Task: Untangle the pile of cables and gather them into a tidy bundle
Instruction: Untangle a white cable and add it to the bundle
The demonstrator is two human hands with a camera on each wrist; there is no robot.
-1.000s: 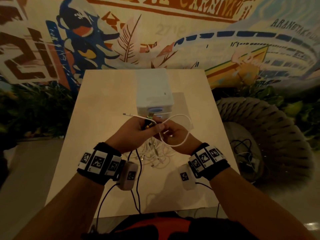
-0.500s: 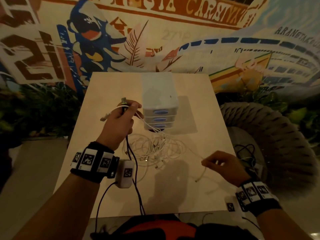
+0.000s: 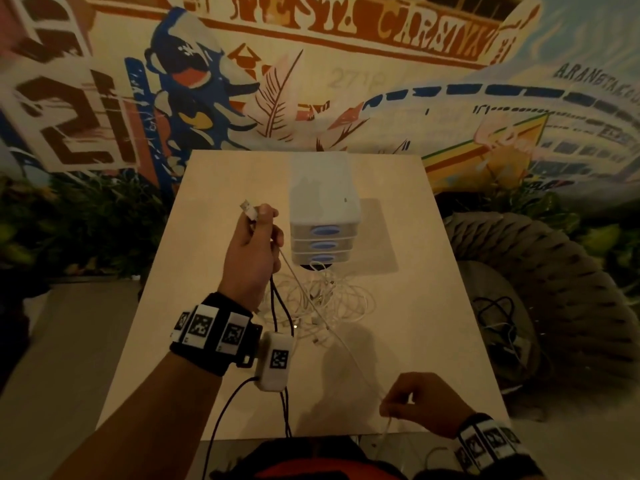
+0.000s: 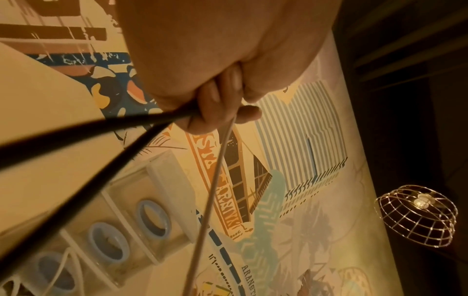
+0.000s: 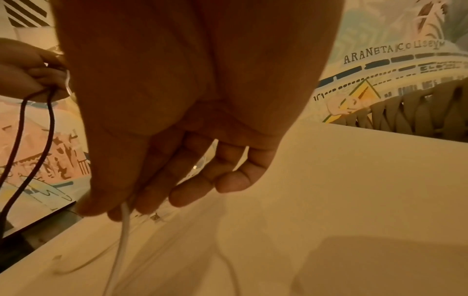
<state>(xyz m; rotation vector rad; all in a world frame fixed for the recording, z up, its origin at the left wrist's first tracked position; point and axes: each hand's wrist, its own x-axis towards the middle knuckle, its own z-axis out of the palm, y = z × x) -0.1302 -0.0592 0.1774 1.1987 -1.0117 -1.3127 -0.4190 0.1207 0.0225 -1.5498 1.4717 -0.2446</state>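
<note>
- The left hand (image 3: 252, 258) is holding its grip closed around one white cable (image 3: 322, 317) just below its USB plug (image 3: 248, 208), lifted above the counter (image 3: 415, 341), probably to keep that end anchored while the length is drawn out.
- The same fist is also gripping a doubled black cable (image 4: 83, 160), likely one already freed and being kept for the bundle.
- The right hand (image 3: 420, 401) is pinching the white cable between thumb and fingertips near the counter's front edge, well apart from the left, so the strand is running taut and coming clear of the tangle.
- The remaining pile of white cables (image 3: 329, 303) is lying on the counter just in front of the small drawer unit (image 3: 323, 216), still knotted, so most of the sorting is not yet done.
</note>
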